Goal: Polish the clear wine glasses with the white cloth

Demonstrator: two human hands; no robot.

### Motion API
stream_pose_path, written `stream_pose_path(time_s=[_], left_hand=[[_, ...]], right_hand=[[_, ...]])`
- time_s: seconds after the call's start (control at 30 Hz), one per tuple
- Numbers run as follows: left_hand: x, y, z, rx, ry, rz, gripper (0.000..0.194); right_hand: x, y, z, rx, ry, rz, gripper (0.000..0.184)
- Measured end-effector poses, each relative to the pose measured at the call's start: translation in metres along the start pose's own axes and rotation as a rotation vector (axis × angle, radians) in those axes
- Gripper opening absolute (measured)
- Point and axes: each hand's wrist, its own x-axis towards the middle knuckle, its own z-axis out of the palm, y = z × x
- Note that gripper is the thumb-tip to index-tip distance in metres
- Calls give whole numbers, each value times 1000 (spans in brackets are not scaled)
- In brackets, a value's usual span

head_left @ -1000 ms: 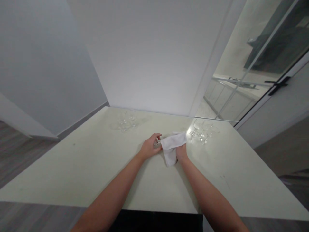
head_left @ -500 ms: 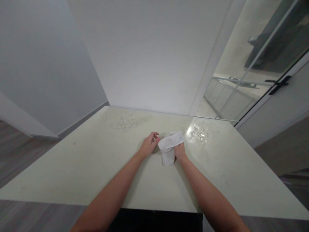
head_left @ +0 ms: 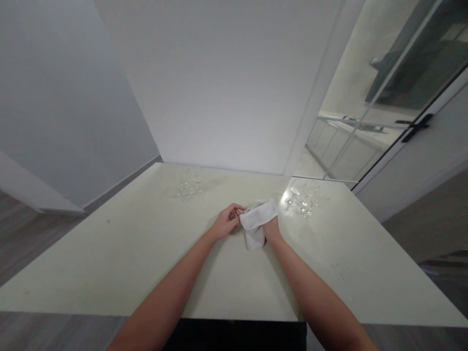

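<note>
My left hand (head_left: 225, 222) is closed, fingers curled around what looks like the foot or stem of a clear wine glass (head_left: 249, 208); most of the glass is hidden by the cloth. A white cloth (head_left: 258, 217) drapes over my right hand (head_left: 271, 229), whose fingers are mostly covered by it and appear closed on it. One end of the cloth hangs down toward the tabletop. Both hands meet just above the middle of the pale table (head_left: 146, 263).
Several clear stemmed glasses (head_left: 304, 199) stand close together at the back right of the table. Another group of clear glasses (head_left: 188, 184) is at the back left. A white wall (head_left: 219, 97) rises behind the table, and a glazed door with a black handle (head_left: 419, 127) is to the right.
My left hand has closed in slightly, its fingers nearer the cloth. The cloth and my right hand have shifted only a little. The view has turned slightly.
</note>
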Motion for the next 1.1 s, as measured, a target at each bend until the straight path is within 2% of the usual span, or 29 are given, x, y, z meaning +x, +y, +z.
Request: stream_pose_path(time_s=[0.13, 0.23, 0.33, 0.47, 0.57, 0.7, 0.8, 0.87, 0.97, 1.03, 1.1], left_hand=[[-1, 2, -3, 255, 102, 131, 38], [-2, 5, -4, 424, 91, 221, 31], [-3, 7, -3, 445, 50, 204, 19], [-4, 7, -3, 387, -40, 108, 17], [-5, 7, -2, 475, -18, 112, 19], [-5, 10, -2, 621, 86, 285, 23], [-6, 13, 0, 644, 114, 384, 18], [-6, 11, 1, 597, 118, 324, 13], [-3, 5, 4, 398, 123, 125, 13], [0, -1, 5, 265, 101, 29, 14], [1, -3, 5, 234, 82, -4, 14]], right_hand=[[-2, -2, 4, 22, 37, 42, 32], [-4, -1, 6, 28, 118, 87, 27], [-3, 0, 5, 19, 125, 75, 25], [-3, -4, 4, -5, 114, 59, 26], [-3, -8, 7, 18, 84, 59, 27], [-2, -7, 12, 155, 139, 161, 22], [-1, -5, 12, 202, 170, 204, 21], [-1, -6, 10, 200, 114, 183, 26], [-2, -11, 8, 167, 36, 126, 32], [-3, -12, 8, 152, 38, 103, 35], [-4, -11, 9, 179, 51, 126, 36]])
